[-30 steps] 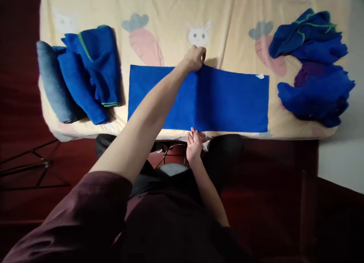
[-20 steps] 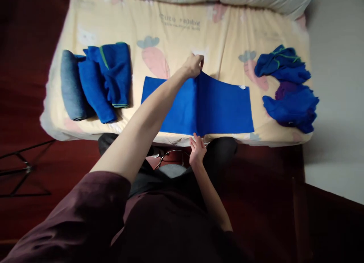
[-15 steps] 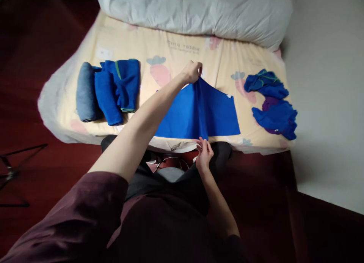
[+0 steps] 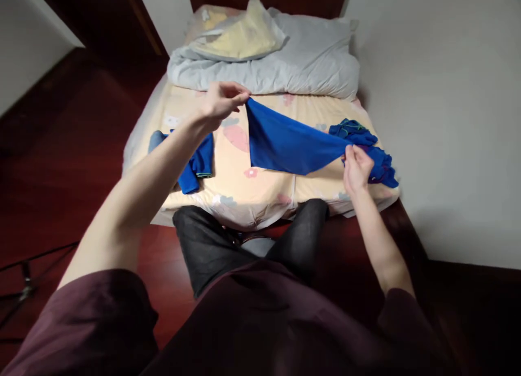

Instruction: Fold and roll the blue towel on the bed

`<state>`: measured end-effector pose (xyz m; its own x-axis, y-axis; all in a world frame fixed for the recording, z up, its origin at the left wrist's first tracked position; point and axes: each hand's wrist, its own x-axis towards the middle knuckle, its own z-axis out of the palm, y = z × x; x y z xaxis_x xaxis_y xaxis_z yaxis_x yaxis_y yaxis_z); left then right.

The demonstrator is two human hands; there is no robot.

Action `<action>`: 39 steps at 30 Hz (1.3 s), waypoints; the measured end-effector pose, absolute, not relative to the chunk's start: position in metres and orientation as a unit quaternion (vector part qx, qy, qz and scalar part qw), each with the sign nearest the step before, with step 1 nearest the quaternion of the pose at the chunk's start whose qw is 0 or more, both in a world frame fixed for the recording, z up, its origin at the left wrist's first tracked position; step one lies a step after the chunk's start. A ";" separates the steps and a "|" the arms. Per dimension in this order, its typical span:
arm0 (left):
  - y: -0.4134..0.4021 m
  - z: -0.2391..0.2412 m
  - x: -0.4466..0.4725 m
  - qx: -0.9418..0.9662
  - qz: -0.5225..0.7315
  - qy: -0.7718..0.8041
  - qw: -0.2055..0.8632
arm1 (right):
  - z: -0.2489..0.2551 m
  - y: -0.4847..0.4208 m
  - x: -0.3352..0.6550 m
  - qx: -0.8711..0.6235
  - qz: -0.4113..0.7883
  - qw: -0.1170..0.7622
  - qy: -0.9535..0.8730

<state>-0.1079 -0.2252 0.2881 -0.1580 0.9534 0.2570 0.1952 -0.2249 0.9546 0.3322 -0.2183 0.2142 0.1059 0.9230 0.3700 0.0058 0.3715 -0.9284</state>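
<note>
A smooth blue cloth (image 4: 287,140) hangs stretched above the bed, its lower edge slanting. My left hand (image 4: 223,100) pinches its upper left corner between thumb and fingers. At the other end, lower down, my right hand (image 4: 357,167) is closed on the right corner. Behind my right hand lies a crumpled heap of blue cloths (image 4: 380,167), with green edging and a bit of purple showing. Folded and rolled blue cloths (image 4: 203,156) lie on the left, partly covered by my left forearm. Beside them a grey-blue roll (image 4: 156,140) shows only in part.
The bed (image 4: 260,194) has a cream sheet with strawberry-like prints. A grey quilt (image 4: 317,56) and a yellow pillow (image 4: 248,37) sit at its far end. A white wall (image 4: 443,121) borders the right side. Thin black stand legs (image 4: 26,289) are on the floor at left.
Both hands have lifted the blue cloth off the sheet and spread it apart. My left hand went left, my right hand right and up. The view has tilted up, showing the bed's far end.
</note>
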 end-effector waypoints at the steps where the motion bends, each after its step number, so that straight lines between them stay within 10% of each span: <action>1: -0.234 0.290 -0.118 0.555 0.569 0.505 0.337 | 0.223 -0.210 0.330 -0.397 0.373 0.635 -0.548; 24: -0.394 0.323 -0.143 0.541 0.549 0.530 0.354 | 0.298 -0.270 0.320 -0.409 0.500 0.484 -0.590; 39: -0.231 0.239 -0.180 0.504 0.573 0.577 0.291 | 0.238 -0.107 0.230 -0.420 0.539 0.472 -0.557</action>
